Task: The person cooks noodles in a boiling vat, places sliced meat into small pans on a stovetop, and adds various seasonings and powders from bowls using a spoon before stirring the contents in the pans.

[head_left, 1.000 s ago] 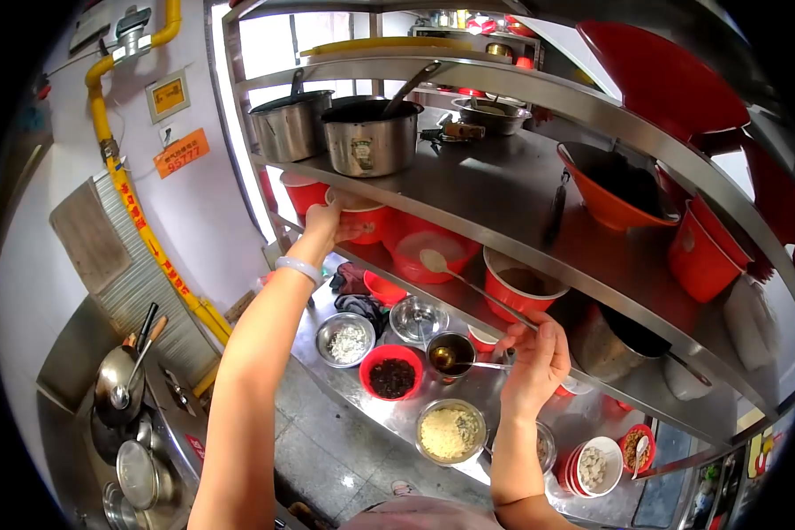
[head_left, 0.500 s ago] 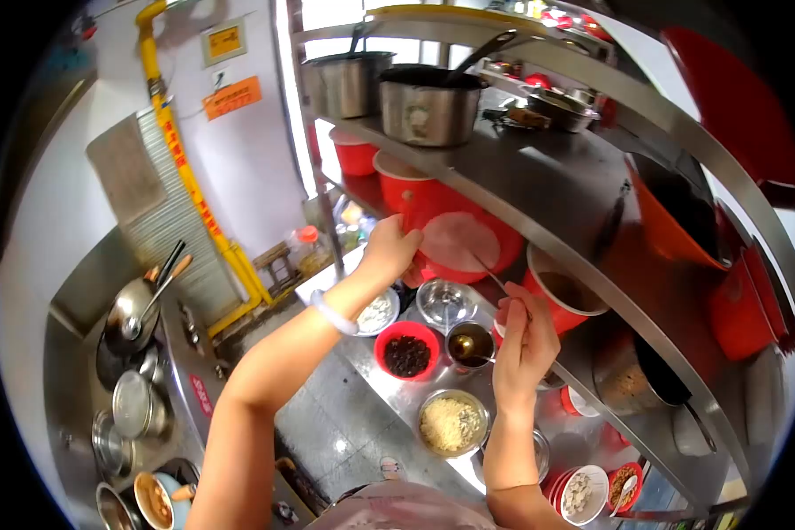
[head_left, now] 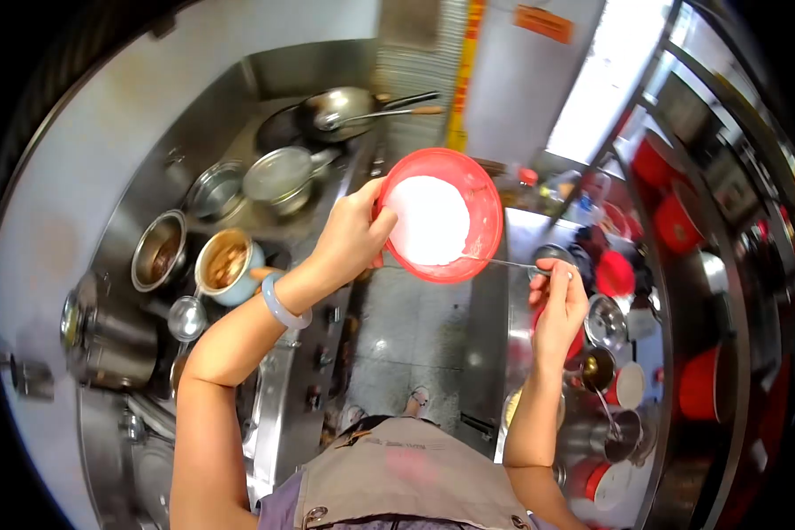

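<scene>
My left hand [head_left: 358,228] grips a red bowl [head_left: 484,212] by its left rim, the thumb over the edge. White powder [head_left: 428,219] fills much of the bowl. The bowl is held up over the aisle floor, tilted toward me. My right hand [head_left: 560,305] is closed around the end of a thin metal spoon [head_left: 508,263]. Its far end reaches into the bowl at the lower edge of the powder, where the spoon's head is hidden.
To the left, a stove counter carries a wok [head_left: 336,115], a strainer [head_left: 278,177] and a light-blue pot [head_left: 230,280] of brown food. At right, several bowls and a dark-liquid pot [head_left: 594,369] stand beneath shelving with red tubs [head_left: 680,216].
The view has swung left from the shelf toward the stove. The red bowl has come away from the shelf and is now over the aisle, with the spoon still in the powder.
</scene>
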